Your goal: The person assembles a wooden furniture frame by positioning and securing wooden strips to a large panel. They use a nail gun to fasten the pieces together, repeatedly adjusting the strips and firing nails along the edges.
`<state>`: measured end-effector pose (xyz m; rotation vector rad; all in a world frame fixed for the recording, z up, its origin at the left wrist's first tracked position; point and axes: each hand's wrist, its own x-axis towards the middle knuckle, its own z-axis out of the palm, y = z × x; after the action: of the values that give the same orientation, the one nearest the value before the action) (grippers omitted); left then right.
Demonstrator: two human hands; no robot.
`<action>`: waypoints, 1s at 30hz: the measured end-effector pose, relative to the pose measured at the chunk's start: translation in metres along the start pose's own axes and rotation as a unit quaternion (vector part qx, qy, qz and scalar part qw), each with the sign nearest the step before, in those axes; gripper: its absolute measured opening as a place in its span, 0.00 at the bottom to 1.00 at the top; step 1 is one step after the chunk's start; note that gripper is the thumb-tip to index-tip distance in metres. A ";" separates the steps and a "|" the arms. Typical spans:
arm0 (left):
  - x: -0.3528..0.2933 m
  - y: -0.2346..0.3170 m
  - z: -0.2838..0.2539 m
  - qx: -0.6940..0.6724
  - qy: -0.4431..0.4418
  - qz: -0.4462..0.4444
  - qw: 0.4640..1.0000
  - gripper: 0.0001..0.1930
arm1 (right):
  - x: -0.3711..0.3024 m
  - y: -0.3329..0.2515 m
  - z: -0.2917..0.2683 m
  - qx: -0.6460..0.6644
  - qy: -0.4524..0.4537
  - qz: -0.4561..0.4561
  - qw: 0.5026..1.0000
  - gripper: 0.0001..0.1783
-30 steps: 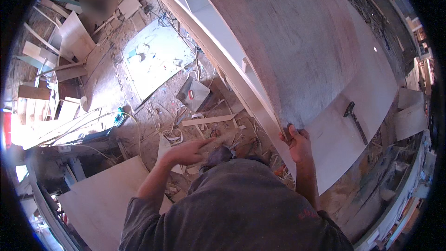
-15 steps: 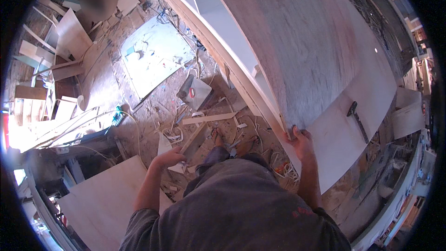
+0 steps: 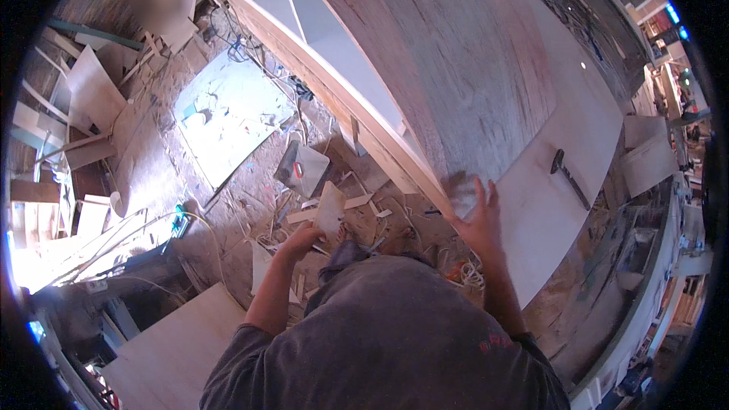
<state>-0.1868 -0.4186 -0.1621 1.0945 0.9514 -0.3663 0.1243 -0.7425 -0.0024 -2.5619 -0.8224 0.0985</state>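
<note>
My left hand [image 3: 301, 241] is closed on a small flat piece of board [image 3: 329, 206], held low over the littered floor. My right hand [image 3: 480, 222] has its fingers spread at the near corner of a large wood-grained panel [image 3: 471, 91]; whether the thumb touches the edge I cannot tell. That panel lies on a long white cabinet frame [image 3: 345, 68] with inner dividers. A pale sheet [image 3: 531, 228] extends from under the panel to the right. On the sheet rests a hammer [image 3: 569, 178], apart from my right hand.
A bright white board [image 3: 228, 118] lies on the floor to the left. Closer stands a greyish box-like container [image 3: 302, 169] with a red item on it. Offcuts and cables litter the floor. A plain sheet [image 3: 178, 349] is at lower left; leaning boards [image 3: 95, 91] fill the far left.
My left hand has moved slightly right and turned the small board, showing its broad face. My right hand has let go of the panel corner and spread its fingers. The whole view has shifted.
</note>
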 end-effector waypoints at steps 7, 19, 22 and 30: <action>-0.023 0.048 0.030 0.003 -0.004 0.037 0.999 0.14 | -0.011 -0.004 0.036 -0.020 -0.013 0.121 0.992 0.57; -0.006 0.035 0.002 0.082 -0.054 0.001 0.995 0.17 | -0.025 0.018 0.049 0.054 0.065 0.063 0.994 0.48; 0.004 0.015 -0.023 0.180 -0.077 0.043 0.980 0.19 | -0.027 0.019 0.054 0.023 0.067 0.062 0.996 0.46; -0.051 0.122 0.002 0.298 -0.149 0.140 0.932 0.26 | -0.029 0.033 0.051 0.041 0.046 0.043 0.997 0.45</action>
<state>-0.1329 -0.3750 -0.0492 1.6494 0.4009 -0.5876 0.1084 -0.7629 -0.0651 -2.5050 -0.6597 0.0386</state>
